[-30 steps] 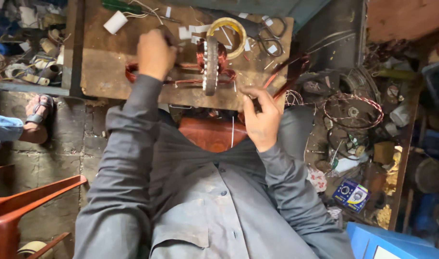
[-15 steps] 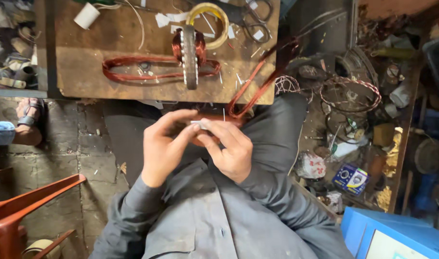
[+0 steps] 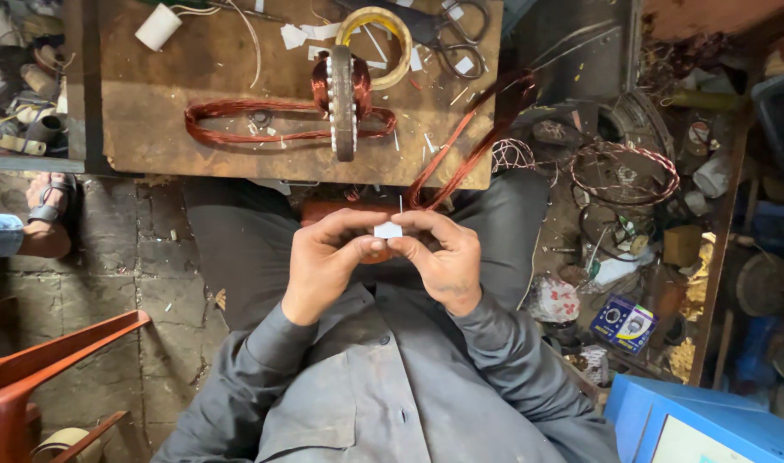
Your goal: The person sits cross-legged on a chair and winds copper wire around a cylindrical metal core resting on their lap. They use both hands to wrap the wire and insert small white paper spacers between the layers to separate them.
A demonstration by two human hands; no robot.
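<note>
A small white slip of paper (image 3: 387, 230) sits pinched between both hands, held over the lap just below the table (image 3: 152, 129). It looks thin, flat and stiff. The left hand (image 3: 327, 261) and right hand (image 3: 443, 257) both close narrowly on it; folding it cleanly probably calls for even fingertip pressure.

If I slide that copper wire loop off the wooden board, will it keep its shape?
Probably not. The copper loop looks like thin strands bundled loosely, so it would likely sag and spread. One end passes the metal core, so a pull may drag or tip that core on the board.
</note>
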